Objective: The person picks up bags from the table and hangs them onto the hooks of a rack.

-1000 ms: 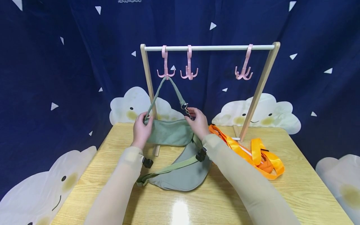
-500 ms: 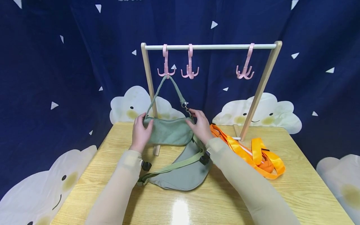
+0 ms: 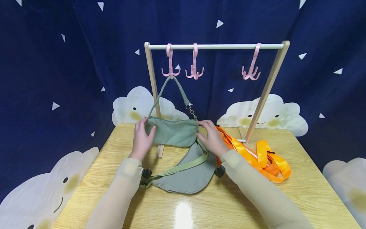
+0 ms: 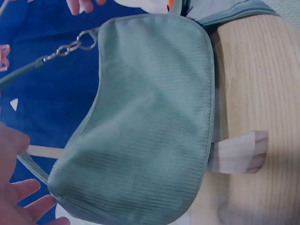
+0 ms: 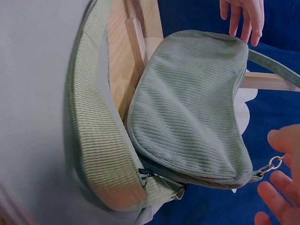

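Long cream sleeves [image 3: 120,190], small black wrist devices [image 3: 146,173], seemingly boxy

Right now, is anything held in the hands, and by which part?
Nothing is gripped: the left hand and right hand flank the green bag, which hangs by its strap from a pink hook. Light contact can't be ruled out.

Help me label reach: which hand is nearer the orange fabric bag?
Right. In the head view, the right hand partly covers the left end of the orange bag; the left hand is farther away, across the green corduroy bag.
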Demonstrator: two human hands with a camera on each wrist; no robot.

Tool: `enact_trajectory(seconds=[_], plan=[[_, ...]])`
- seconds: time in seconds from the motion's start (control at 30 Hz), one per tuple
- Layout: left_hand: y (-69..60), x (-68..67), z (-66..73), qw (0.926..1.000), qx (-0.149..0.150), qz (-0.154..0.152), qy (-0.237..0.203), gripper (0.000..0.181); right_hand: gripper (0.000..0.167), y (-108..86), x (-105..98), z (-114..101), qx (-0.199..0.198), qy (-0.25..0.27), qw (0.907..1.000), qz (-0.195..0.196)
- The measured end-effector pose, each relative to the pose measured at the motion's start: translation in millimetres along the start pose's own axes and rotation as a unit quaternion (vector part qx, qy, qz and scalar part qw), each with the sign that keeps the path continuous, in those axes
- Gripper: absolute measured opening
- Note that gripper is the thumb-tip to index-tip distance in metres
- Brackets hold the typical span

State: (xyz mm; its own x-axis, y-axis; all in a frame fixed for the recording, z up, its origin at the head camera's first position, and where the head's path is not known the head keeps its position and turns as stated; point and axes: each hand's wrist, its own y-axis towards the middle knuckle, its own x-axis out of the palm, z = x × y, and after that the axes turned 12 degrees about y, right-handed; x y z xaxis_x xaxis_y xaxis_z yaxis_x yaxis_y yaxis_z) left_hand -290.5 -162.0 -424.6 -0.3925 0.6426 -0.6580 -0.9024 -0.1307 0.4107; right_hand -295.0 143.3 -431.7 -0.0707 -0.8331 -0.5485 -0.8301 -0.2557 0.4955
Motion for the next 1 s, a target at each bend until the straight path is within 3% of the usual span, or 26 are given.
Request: enact_trajectory(seconds=[0.27, 0.43, 0.53, 0.7, 1.0], plan=[[-18.7, -1.6, 9.4, 0.9987, 0.034, -0.018, 0.032, 0.058, 0.044, -17.5, -6.4, -4.2, -0.039, -0.005, 0.9991, -0.019], [-31.7, 1.9, 16.0, 0.995, 0.072, -0.048, 0.049, 0.052, 0.044, -28.0, -6.1, -4.0, -0.026, -0.018, 0.9986, -0.042], [-39.7, 6.8, 20.9, 0.9876, 0.112, -0.079, 0.077, 0.049, 0.044, -33.7, -4.4, -2.9, -0.021, -0.021, 0.9981, -0.053], [-52.9, 13.4, 31.3, 0.9726, 0.172, -0.116, 0.105, 0.041, 0.044, -41.5, -0.9, -1.1, -0.049, -0.039, 0.9961, -0.061], [-72.1, 17.5, 44.3, 0.9519, 0.233, -0.15, 0.13, 0.035, 0.04, -53.3, 1.2, -2.8, -0.06, -0.093, 0.9864, -0.122]])
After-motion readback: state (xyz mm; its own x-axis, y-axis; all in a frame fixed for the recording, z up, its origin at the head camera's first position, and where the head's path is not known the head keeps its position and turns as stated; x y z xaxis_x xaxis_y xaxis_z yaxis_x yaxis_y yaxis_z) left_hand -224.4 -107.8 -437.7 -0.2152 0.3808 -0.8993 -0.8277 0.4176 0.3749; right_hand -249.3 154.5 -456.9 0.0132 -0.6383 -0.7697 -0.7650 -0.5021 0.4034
